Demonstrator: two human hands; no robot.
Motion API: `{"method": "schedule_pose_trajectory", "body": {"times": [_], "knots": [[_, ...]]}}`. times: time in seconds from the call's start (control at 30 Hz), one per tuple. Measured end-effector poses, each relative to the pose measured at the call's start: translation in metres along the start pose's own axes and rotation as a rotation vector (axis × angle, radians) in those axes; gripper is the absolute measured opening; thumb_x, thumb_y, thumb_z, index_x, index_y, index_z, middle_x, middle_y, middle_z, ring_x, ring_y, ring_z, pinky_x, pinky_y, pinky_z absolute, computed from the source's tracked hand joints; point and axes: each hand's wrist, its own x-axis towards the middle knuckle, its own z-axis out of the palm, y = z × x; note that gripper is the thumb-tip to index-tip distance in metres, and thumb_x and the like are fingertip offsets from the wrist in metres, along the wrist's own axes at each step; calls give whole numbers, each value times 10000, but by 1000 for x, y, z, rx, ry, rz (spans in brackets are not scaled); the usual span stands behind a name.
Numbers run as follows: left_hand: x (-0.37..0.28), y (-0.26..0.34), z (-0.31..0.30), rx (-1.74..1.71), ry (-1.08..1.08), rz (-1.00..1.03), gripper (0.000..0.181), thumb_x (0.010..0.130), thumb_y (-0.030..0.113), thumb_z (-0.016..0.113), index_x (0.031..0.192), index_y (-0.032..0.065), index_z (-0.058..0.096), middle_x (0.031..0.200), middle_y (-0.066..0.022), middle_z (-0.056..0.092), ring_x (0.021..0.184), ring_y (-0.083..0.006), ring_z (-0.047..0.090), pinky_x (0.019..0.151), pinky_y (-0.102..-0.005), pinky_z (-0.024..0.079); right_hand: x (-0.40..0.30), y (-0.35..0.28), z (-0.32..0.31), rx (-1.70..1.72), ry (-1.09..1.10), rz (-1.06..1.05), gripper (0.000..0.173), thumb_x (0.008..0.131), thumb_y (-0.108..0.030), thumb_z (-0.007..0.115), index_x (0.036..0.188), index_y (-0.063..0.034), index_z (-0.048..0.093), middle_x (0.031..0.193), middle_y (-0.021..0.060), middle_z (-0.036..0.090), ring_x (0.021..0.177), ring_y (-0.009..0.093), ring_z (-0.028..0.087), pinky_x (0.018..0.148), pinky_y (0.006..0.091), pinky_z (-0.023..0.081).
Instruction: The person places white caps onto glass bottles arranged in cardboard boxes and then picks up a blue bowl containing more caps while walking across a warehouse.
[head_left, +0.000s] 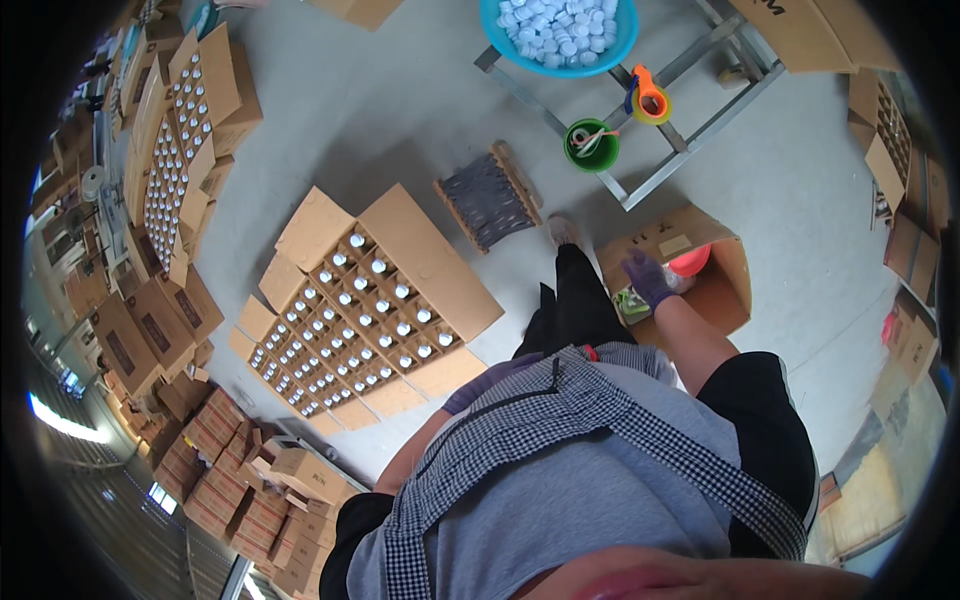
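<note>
My right hand (646, 279), in a purple glove, is over the near side of an upright-flapped cardboard box (724, 281). Inside that box are a red plastic container (690, 259), clear plastic and a green-and-white item (631, 303). Whether the fingers hold anything is unclear. My left hand (491, 381), also purple-gloved, lies against the checked apron (517, 427) at my waist, its fingers partly hidden. Left of my legs, open cartons (420, 262) hold many bottles with white caps (379, 265), set in cardboard dividers.
A low stool with woven dark straps (489, 196) stands ahead. Beyond it a metal frame (694, 142) carries a blue basin (491, 37) of white caps, a green bucket (591, 159) and an orange-handled tape dispenser (646, 94). More bottle cartons (217, 82) and stacked boxes (225, 465) stand left.
</note>
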Motion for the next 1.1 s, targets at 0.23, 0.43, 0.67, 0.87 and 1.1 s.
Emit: {"method": "schedule_pose_trajectory", "body": {"times": [0.23,0.43,0.67,0.87,1.1], "knots": [[13,-35,-13,-359,493,-223,503,1052,346,533,1429,12,546,1370,-127,620,1242,-197,593,1100,-330,437,291,-185,-188,-641,686,-606,240,906,-193,606,1124,-137,689,1194,99,636,1113,392,575,960,503,464],[7,-146,-11,-257,605,-437,518,1038,339,589,1449,32,520,1297,-117,648,1186,-193,620,1016,-331,509,423,-258,-215,-1363,-79,-211,305,891,-140,635,1167,-192,752,1284,31,685,1237,287,607,1028,431,499],[39,-215,6,-297,474,-390,511,1049,354,540,1451,40,534,1404,-100,609,1293,-203,565,1117,-309,413,483,-251,-216,-1503,-154,-61,454,919,-139,601,1359,-241,645,1322,83,674,1235,313,633,997,464,522],[58,-228,43,-727,464,-453,513,1051,371,550,1446,43,543,1363,-87,626,1248,-174,576,1091,-302,431,487,-259,-171,-1398,-33,-187,436,997,-200,464,1417,-245,573,1407,90,608,1289,317,581,1048,479,485],[61,-184,9,-367,487,-249,524,1025,409,584,1424,70,575,1387,-115,605,1270,-195,569,1090,-316,435,556,-191,-225,-1259,-16,-495,382,960,-153,496,1318,-143,629,1294,185,656,1220,354,611,1060,450,466]]}}
